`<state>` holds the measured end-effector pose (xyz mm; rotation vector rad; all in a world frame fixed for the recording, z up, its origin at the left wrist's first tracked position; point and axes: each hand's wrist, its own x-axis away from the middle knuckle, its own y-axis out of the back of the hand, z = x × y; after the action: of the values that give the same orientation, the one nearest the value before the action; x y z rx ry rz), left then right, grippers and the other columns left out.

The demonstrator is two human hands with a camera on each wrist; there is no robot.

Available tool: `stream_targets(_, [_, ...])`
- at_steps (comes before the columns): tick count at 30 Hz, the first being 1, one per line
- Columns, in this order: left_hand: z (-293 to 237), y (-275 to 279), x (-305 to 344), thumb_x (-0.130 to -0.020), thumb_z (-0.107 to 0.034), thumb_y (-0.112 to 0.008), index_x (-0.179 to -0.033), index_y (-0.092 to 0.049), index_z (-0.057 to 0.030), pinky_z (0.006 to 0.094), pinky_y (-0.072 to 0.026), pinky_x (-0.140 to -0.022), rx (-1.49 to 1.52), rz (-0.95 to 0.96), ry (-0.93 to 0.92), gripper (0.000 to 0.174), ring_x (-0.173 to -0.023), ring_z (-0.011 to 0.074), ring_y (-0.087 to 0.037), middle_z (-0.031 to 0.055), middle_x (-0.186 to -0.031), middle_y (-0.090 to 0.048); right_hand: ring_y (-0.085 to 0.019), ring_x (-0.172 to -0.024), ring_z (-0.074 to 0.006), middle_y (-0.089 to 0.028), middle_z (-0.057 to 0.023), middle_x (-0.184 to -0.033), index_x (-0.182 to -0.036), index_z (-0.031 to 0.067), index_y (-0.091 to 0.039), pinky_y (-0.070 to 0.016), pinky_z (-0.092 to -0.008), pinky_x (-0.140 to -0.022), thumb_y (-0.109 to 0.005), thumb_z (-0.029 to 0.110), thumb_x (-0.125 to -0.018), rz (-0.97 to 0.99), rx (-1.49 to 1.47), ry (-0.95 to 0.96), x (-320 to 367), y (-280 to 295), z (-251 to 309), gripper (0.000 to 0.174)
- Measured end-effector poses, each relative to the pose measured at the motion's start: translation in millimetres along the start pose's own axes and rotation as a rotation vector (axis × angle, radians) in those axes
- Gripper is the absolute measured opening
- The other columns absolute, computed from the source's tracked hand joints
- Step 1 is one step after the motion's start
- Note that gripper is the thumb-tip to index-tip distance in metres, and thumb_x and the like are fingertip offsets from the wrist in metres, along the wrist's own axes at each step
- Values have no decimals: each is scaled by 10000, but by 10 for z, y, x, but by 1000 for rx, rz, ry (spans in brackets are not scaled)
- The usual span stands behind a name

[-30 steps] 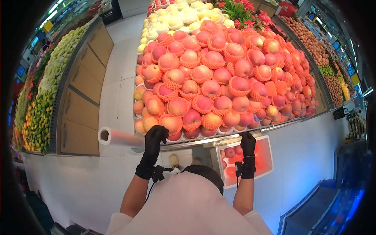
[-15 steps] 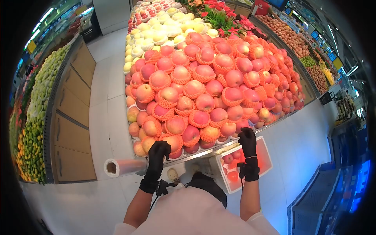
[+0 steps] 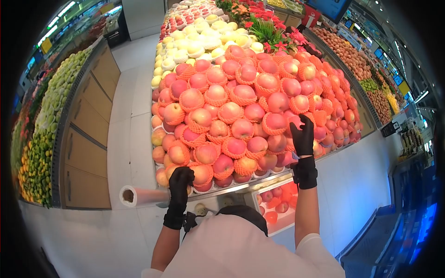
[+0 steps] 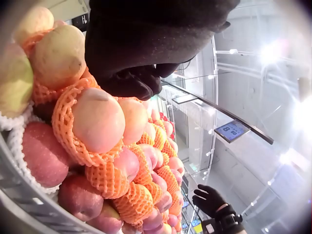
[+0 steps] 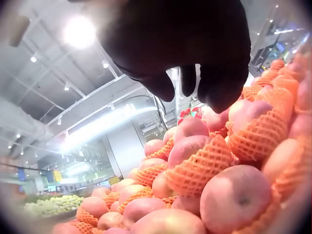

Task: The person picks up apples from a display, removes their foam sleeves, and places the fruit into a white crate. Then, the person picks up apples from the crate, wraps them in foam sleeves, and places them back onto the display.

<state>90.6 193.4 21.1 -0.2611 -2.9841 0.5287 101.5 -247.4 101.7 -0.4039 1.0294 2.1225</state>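
My black-gloved left hand (image 3: 180, 181) hovers at the display's front left edge, its fingers loosely curled and holding nothing. Right beside it sits an apple (image 3: 202, 174) in an orange foam net. In the left wrist view, that dark glove hangs above netted apples (image 4: 99, 120). My right hand (image 3: 303, 135), also gloved, reaches over the right part of the apple pile with thumb and fingers apart. From the right wrist, its fingertips point down over netted apples (image 5: 200, 165), with no fruit between them.
A white foam box (image 3: 278, 224) with several apples stands below the display's metal front rim (image 3: 241, 187). Left of my left hand is a plastic bag roll (image 3: 146, 196). Pale yellow fruit (image 3: 204, 44) and red flowers (image 3: 273, 21) lie farther back.
My right hand has moved from the front rim forward over the apples, and its fingers have spread. The left hand stays near the front left corner. The head view has shifted.
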Motion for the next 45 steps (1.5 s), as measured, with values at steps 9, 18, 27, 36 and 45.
stream_targets(9, [-15,-20,107,-981,-157,-492,-963,-595,13,258,-453,-633,-37,-80,-13,199,-670,113,-547,59,-803,-597,-548,-1157,-443,-515,-305,-1266,-1437,22,-344,-479,-483,-936,-813,294,-719,326,177,-22,-429,-457,-73,899])
stream_targets(18, [49,69,169,-975,-150,-496,-940,-591,17,260,-447,-631,-28,-105,-31,196,-658,118,-535,53,-790,-581,-579,-1093,-460,-562,-331,-1181,-1450,-21,-276,-503,-472,-893,-817,302,-706,256,222,112,-735,-701,-425,975])
stream_targets(27, [87,90,220,-973,-160,-530,-962,-607,6,254,-454,-644,9,-138,-19,183,-693,108,-553,47,-820,-608,-630,-997,-401,-608,-275,-1042,-1299,-65,-385,-526,-422,-839,-850,333,-665,445,215,-81,-1070,-810,-214,882])
stream_targets(36, [62,129,288,-985,-166,-520,-971,-611,1,255,-464,-662,-10,-177,-21,190,-718,104,-566,38,-827,-618,-635,-989,-304,-615,-205,-1092,-1232,-83,-439,-544,-381,-816,-872,259,-589,296,76,-69,-1018,-625,24,847])
stream_targets(45, [43,124,235,-972,-168,-557,-964,-626,-3,253,-468,-652,16,-127,-20,179,-730,96,-567,40,-844,-628,-613,-1064,-323,-597,-215,-1159,-1250,-36,-448,-510,-404,-897,-866,312,-624,188,-85,-35,-748,-272,596,829])
